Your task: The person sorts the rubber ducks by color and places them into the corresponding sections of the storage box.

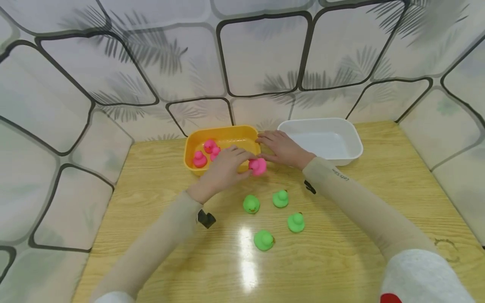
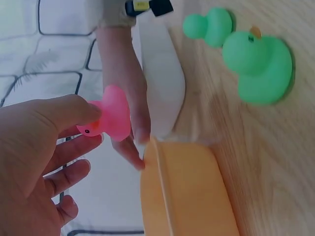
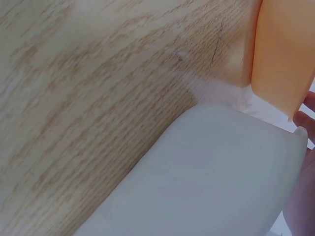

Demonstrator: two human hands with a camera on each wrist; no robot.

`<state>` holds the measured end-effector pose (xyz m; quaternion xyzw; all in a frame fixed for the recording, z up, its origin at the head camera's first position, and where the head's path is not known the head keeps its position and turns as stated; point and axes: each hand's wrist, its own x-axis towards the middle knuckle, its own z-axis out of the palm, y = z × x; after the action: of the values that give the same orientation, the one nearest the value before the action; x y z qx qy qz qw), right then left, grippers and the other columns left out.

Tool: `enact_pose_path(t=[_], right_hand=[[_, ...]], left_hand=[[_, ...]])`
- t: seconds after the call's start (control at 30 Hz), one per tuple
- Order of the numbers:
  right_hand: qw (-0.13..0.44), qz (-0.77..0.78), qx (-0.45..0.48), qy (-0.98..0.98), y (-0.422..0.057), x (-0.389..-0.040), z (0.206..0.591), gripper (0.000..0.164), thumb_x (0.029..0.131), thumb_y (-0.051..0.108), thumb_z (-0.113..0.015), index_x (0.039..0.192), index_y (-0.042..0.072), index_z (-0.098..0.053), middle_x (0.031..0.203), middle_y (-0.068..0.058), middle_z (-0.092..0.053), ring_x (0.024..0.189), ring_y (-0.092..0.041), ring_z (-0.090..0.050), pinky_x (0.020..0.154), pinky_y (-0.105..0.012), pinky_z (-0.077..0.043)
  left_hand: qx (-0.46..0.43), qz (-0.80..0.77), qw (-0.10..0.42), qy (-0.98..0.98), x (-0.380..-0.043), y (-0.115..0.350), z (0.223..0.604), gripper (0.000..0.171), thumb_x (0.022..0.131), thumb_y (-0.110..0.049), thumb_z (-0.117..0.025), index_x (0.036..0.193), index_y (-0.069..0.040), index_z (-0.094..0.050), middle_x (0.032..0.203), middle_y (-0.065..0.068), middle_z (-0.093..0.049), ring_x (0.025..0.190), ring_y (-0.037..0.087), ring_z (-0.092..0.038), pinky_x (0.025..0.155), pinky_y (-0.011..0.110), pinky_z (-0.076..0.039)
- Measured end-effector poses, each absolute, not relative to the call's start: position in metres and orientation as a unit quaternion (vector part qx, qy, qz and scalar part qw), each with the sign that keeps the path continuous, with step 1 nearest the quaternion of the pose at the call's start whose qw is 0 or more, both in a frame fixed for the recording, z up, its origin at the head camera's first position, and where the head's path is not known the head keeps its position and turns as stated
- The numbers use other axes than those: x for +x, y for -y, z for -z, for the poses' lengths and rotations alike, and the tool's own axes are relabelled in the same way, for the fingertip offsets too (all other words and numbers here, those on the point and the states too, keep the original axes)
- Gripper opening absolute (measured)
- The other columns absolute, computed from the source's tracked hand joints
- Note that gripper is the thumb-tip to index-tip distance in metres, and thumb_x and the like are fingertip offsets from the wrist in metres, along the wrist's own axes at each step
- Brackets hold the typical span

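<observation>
A pink rubber duck [image 1: 258,166] is pinched between the thumb and index finger of my left hand [image 1: 225,166], just outside the near right part of the orange bin [image 1: 197,136]. In the left wrist view this duck [image 2: 116,114] is tilted, its remaining fingers apart from it. My right hand [image 1: 282,147] reaches over the gap between the bins. Its fingertips touch the right end rim of the orange bin, fairly straight and spread. Several pink ducks [image 1: 199,159] lie inside the orange bin, partly hidden by my left hand.
A white bin [image 1: 322,141] stands to the right of the orange one, its left end partly behind my right hand. Several green rubber ducks [image 1: 264,240] sit on the wooden table [image 1: 151,219] in front of the bins. Patterned panels [image 1: 265,54] rise behind and at both sides.
</observation>
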<state>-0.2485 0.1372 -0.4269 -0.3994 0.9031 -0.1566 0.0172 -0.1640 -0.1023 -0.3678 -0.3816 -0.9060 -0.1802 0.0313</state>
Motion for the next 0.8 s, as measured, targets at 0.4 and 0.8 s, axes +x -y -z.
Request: enact_pose_path(t=[0.4, 0.8], right_hand=[[0.032, 0.160, -0.388, -0.907, -0.138, -0.251, 0.426, 0.058, 0.104, 0.042, -0.064, 0.145, 0.002, -0.055, 0.155, -0.019, -0.047, 0.146, -0.039, -0.039, 0.122, -0.058, -0.024], [0.038, 0.165, -0.390, -0.905, -0.138, -0.253, 0.431, 0.059, 0.104, 0.042, -0.063, 0.146, 0.002, -0.054, 0.156, -0.020, -0.046, 0.146, -0.040, -0.038, 0.121, -0.059, -0.024]], left_hand=[[-0.307, 0.164, 0.004, 0.938, -0.207, 0.137, 0.362, 0.032, 0.096, -0.020, -0.075, 0.123, -0.003, -0.071, 0.115, 0.011, -0.072, 0.103, 0.032, -0.058, 0.094, 0.045, -0.047], [-0.254, 0.150, -0.002, 0.956, -0.241, 0.155, 0.366, 0.031, 0.096, -0.019, -0.072, 0.124, -0.005, -0.071, 0.114, 0.013, -0.074, 0.103, 0.036, -0.057, 0.094, 0.052, -0.045]])
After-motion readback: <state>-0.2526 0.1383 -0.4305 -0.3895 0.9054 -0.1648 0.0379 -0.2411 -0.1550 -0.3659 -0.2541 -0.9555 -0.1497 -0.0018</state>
